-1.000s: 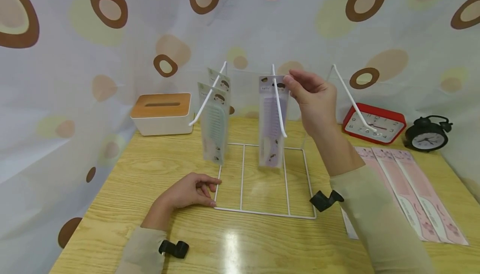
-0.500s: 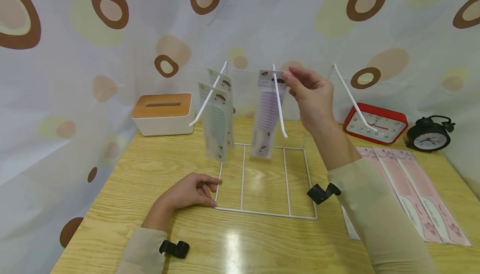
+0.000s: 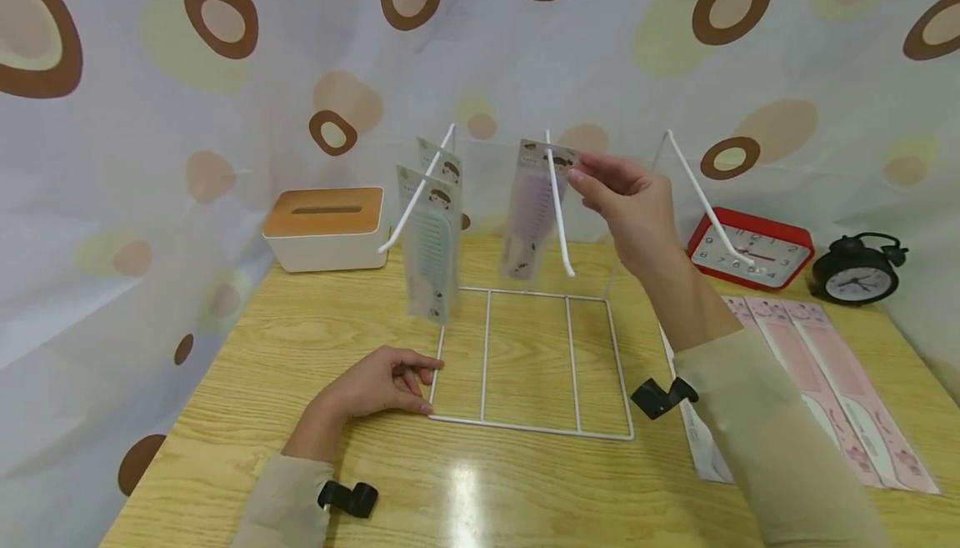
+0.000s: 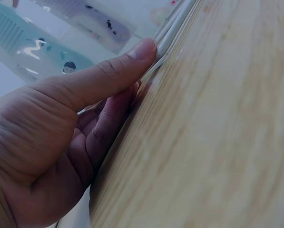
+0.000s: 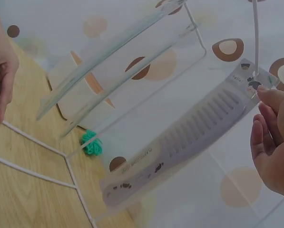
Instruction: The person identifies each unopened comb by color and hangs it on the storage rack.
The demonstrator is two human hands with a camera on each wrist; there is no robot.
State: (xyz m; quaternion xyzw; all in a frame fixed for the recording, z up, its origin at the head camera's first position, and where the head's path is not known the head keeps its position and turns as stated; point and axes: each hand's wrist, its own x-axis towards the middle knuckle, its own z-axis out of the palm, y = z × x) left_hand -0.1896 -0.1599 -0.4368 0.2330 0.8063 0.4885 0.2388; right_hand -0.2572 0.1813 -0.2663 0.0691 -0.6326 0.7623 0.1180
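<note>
My right hand (image 3: 630, 202) pinches the purple comb pack (image 3: 531, 214) on the middle hook (image 3: 558, 206); I slide it back gently while my left hand (image 3: 382, 381) lies relaxed, steadying the rack base (image 3: 525, 427).

Head view is bright w/ even, soft light from above; one white glare spot on the table (image 3: 465, 481) near the front edge, shadows very weak. Edges bend a bit, wide-angle lens, e.g. the curtain (image 3: 112, 114) looks curved at left. Both wrist views are dimmer and grayish, w/ the left hand (image 4: 61, 152) and wood grain soft, out of focus.
</note>
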